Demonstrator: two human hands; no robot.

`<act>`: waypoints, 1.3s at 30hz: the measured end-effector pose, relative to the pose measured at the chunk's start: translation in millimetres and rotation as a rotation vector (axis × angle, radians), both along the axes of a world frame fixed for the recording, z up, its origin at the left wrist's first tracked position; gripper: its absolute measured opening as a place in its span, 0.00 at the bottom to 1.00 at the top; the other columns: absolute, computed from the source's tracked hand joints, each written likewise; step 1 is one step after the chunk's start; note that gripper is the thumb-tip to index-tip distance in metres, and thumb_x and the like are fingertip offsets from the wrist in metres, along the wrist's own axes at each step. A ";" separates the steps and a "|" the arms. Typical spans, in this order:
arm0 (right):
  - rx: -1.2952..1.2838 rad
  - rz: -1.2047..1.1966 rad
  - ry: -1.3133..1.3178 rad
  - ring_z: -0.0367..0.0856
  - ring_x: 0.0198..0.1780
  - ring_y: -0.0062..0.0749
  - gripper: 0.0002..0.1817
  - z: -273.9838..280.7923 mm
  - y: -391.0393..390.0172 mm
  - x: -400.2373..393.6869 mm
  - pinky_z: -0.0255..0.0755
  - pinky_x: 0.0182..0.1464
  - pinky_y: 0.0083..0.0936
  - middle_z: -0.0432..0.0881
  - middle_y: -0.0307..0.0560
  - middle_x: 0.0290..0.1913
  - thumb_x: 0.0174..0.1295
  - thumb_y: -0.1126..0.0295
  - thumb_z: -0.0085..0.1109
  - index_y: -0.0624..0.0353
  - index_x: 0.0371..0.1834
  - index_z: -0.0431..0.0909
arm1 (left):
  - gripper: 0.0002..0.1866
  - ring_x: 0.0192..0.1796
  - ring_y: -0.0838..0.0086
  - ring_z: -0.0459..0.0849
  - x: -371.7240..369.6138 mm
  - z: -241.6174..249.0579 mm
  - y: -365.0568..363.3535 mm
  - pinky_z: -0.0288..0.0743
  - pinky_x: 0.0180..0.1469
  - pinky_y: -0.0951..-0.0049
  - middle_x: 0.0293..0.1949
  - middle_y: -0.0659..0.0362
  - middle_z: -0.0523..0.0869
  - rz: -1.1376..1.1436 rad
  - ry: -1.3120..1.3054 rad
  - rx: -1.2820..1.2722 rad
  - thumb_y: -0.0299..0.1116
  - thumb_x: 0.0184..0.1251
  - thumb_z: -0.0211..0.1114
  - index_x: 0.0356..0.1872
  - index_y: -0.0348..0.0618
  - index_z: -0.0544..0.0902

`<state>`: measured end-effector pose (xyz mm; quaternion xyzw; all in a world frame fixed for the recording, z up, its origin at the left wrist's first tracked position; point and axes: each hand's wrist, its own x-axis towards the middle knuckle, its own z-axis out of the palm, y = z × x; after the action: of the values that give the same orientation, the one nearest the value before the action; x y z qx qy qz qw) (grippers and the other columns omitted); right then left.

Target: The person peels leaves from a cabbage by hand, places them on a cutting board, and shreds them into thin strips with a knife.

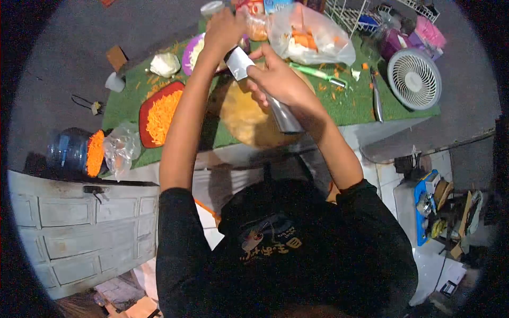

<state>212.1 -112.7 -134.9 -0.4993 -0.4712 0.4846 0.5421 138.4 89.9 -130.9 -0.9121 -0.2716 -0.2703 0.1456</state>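
Green, grass-like matting covers the worktop (344, 114) ahead of me. My right hand (278, 79) is curled around the middle of a shiny metal tool (287, 117), held at a slant above a round, yellowish board (238, 114); its flat, bright end points up and left. My left hand (225, 31) reaches to the far side, fingers bent, near a small white tub (212, 7); I cannot tell whether it pinches anything. Behind the left forearm is a purple dish (188, 54) with pale shreds. Left of the board, a red tray (143, 124) carries a heap of orange shreds (163, 117). Beyond the board lie a green-handled peeler (318, 73) and a clear plastic bag (336, 49) with orange pieces inside. To the right, a knife (377, 98) lies beside a pale slotted basket (414, 79).
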 end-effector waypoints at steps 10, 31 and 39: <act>-0.105 -0.212 0.093 0.70 0.16 0.21 0.13 -56.0 -144.5 52.5 0.63 0.15 0.19 0.76 0.41 0.23 0.70 0.69 0.57 0.52 0.52 0.62 | 0.25 0.64 0.39 0.71 -20.5 -49.5 148.4 0.64 0.67 0.48 0.58 0.38 0.78 0.257 0.013 -0.302 0.46 0.77 0.41 0.58 0.38 0.74; -0.009 -0.403 0.438 0.64 0.09 0.24 0.11 -115.2 -114.8 49.0 0.60 0.09 0.21 0.73 0.45 0.21 0.75 0.69 0.47 0.49 0.55 0.58 | 0.13 0.48 0.53 0.84 -42.0 -47.6 134.1 0.78 0.50 0.59 0.45 0.47 0.84 -0.235 0.210 -0.425 0.22 0.60 0.63 0.47 0.40 0.82; 0.041 -0.319 0.497 0.68 0.12 0.24 0.15 -131.7 -122.2 54.8 0.65 0.13 0.22 0.76 0.43 0.23 0.75 0.67 0.51 0.49 0.58 0.57 | 0.18 0.50 0.47 0.81 -52.5 11.6 74.5 0.77 0.51 0.50 0.51 0.46 0.77 -0.013 0.384 -0.238 0.22 0.63 0.59 0.54 0.44 0.78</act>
<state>266.9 -234.9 -266.5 -0.4220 -0.2491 0.4911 0.7202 85.9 164.4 -119.2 -0.9593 -0.2631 -0.0586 0.0842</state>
